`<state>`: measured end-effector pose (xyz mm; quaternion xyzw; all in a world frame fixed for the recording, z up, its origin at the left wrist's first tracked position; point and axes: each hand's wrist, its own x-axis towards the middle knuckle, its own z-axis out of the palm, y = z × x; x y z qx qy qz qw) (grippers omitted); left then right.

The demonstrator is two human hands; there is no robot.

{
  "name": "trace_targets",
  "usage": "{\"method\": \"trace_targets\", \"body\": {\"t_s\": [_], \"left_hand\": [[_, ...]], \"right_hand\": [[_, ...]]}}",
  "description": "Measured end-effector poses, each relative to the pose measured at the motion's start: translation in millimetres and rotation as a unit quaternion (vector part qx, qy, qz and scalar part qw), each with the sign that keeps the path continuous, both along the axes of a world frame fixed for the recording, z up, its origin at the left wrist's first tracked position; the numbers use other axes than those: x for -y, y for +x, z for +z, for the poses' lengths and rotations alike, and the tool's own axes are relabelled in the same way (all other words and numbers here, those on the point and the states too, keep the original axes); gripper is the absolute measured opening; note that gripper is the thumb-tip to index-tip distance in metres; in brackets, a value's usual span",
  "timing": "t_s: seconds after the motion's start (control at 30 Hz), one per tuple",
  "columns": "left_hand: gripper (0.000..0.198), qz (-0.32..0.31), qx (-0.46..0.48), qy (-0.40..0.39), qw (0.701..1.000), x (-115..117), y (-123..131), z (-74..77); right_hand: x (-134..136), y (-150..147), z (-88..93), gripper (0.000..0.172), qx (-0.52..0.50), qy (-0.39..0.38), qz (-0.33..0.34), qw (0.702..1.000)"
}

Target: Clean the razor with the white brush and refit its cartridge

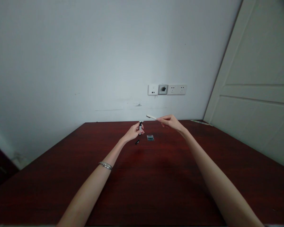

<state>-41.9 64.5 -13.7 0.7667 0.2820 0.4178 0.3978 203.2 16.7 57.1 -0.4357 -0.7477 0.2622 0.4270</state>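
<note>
My left hand (133, 132) is closed around a small razor (140, 128) with a pale grey handle and a black neck, held upright with its head on top. In my right hand (168, 121) the fingers pinch the end of a white toothbrush (151, 117). Its bristle end points left, above and to the right of the razor's head, apart from it. Below my left hand, a small black piece (137, 142) lies on the table; its kind is too small to make out. To its right rests a flat clear plastic case (150, 138) with dark teal contents.
The dark red wooden table (156, 183) meets a pale wall (109, 63) at its far edge. Wall sockets (177, 89) sit above that edge, right of centre. A white panelled door (255, 104) stands along the right side. A thin flat strip (201, 122) lies at the far right corner.
</note>
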Motion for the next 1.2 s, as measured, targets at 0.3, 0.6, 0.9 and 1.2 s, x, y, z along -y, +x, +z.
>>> {"method": "trace_targets", "body": {"t_s": [0.3, 0.6, 0.9, 1.2], "left_hand": [[0.019, 0.003, -0.002, -0.089, 0.996, 12.8, 5.7, 10.4], [0.024, -0.046, -0.041, -0.153, 0.986, 22.2, 10.3, 9.9], [0.025, -0.048, -0.024, -0.147, 0.988, 29.0, 10.5, 18.7], [0.027, -0.049, -0.032, -0.147, 0.987, 26.0, 8.6, 18.3]], "right_hand": [[10.3, -55.9, -29.3, 0.029, -0.176, -0.12, 0.054, 0.976], [21.6, -68.6, -30.5, 0.026, -0.308, -0.173, 0.056, 0.934], [21.5, -78.5, -35.5, 0.022, -0.274, -0.179, 0.041, 0.944], [20.5, -81.1, -28.9, 0.017, -0.272, -0.177, 0.039, 0.945]]}}
